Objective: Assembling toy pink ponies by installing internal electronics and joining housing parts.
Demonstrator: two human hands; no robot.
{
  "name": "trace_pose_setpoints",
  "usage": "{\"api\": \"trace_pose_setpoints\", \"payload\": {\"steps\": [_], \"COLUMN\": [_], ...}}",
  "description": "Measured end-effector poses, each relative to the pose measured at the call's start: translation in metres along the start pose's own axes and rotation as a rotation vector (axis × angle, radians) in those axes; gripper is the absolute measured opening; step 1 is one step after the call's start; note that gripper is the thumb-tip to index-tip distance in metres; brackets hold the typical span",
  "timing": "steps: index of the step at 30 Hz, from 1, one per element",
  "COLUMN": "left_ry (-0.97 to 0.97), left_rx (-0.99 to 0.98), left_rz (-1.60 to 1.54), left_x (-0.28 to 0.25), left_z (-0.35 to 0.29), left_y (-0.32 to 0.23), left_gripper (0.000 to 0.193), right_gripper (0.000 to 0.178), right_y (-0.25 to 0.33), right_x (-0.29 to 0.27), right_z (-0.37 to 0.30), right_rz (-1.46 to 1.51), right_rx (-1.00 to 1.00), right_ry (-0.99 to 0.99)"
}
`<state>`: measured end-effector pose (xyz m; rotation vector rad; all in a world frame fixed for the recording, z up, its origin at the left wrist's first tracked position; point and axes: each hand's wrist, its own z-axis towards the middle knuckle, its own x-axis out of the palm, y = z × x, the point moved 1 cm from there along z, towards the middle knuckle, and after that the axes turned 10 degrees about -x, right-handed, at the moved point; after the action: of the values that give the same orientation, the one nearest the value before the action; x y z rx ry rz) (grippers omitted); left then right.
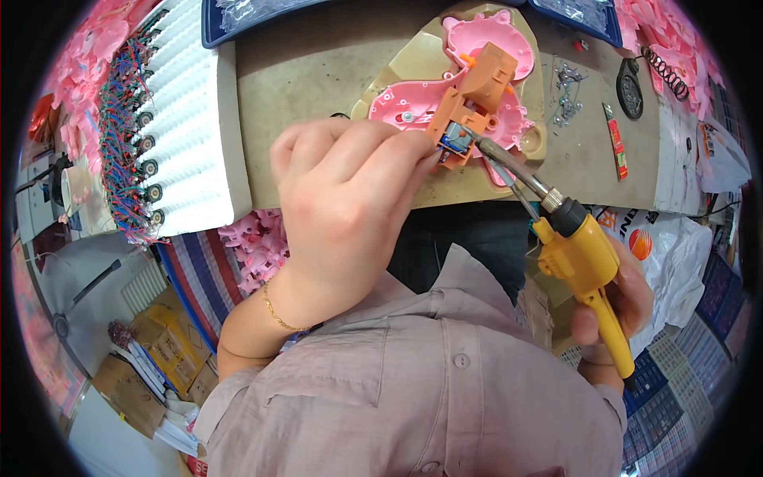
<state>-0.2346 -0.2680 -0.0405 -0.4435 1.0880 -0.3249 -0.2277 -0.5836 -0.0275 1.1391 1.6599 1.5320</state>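
A yellow soldering gun rests in my right hand, its fingers wrapped around the handle. The metal tip reaches up and left to a small orange plastic housing with a grey-blue part inside. At the housing's lower left, my left hand has its thumb and fingertips pinched together. What they pinch, perhaps a wire end, is too small and covered to make out. Beneath the housing lies an open pink plastic shell, set in a tan holding fixture on the table.
On the left stands a white ridged tray with bundled coloured wires. Blue bins line the far edge. Small screws or pins, a black oval part, a red-green strip and a coil spring lie to the right.
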Motion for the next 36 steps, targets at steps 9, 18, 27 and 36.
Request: {"api": "trace_pose_setpoints", "payload": {"steps": [9, 18, 27, 36], "left_ry": [0.013, 0.029, 0.022, 0.286], "left_rx": [-0.001, -0.011, -0.007, -0.118], "left_rz": [0.006, 0.024, 0.041, -0.024], "left_x": [0.001, 0.000, -0.001, -0.044], "left_z": [-0.003, -0.002, -0.002, 0.014], "left_y": [0.001, -0.002, -0.001, -0.003], "left_gripper": [0.021, 0.019, 0.019, 0.023], "right_gripper": [0.063, 0.062, 0.062, 0.065], "right_y": [0.003, -0.001, -0.001, 0.002], "right_x": [-0.008, 0.007, 0.024, 0.020], "right_z": [-0.006, 0.001, 0.004, 0.015], "right_rz": [-0.097, -0.194, -0.290, -0.374], "right_rx": [-0.097, -0.195, -0.293, -0.614], "right_ry": [0.006, -0.003, 0.001, -0.043]}}
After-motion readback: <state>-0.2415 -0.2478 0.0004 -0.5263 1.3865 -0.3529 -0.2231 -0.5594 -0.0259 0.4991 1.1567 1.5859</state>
